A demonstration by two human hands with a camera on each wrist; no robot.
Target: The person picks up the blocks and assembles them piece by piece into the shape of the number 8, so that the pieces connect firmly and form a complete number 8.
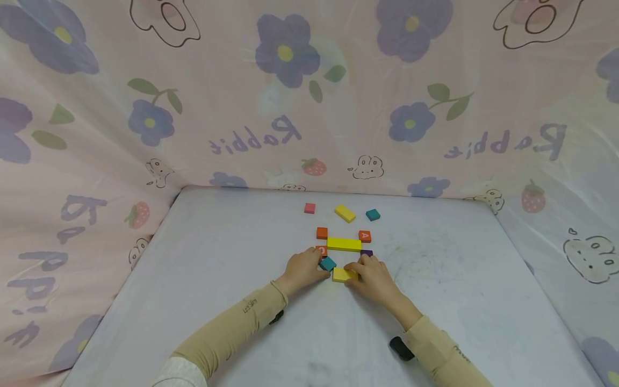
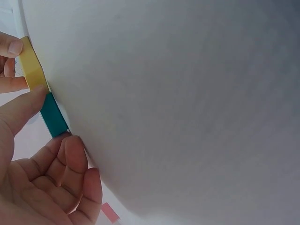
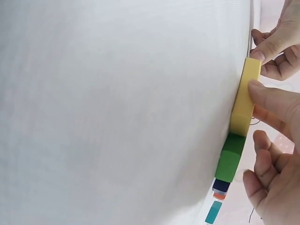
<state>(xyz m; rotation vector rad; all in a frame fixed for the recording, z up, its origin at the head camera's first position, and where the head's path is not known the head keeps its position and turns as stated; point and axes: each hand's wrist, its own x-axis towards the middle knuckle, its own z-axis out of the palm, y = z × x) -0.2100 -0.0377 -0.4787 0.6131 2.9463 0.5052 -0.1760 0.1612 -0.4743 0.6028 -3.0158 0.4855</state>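
Note:
My left hand point(image 1: 303, 270) pinches a small teal block point(image 1: 328, 263) between thumb and fingers, its thumb tip right where the teal meets a yellow block. That yellow block point(image 1: 340, 274) is gripped by my right hand point(image 1: 376, 279), thumb along its near side. At the yellow block's right end sits a green block point(image 3: 231, 159), hidden under the right hand in the head view. Just beyond the hands lies a longer yellow block point(image 1: 344, 244). Around its ends are an orange block point(image 1: 322, 233), orange blocks lettered A point(image 1: 365, 236) and C point(image 1: 321, 251), and a dark blue block point(image 1: 367, 252).
Farther back on the white table point(image 1: 232, 231) lie a pink block point(image 1: 309, 208), a yellow block point(image 1: 345, 213) and a teal block point(image 1: 373, 215). A flower-and-rabbit printed cloth point(image 1: 338, 102) hangs along the back and sides. A black device point(image 1: 401, 348) is by the right wrist.

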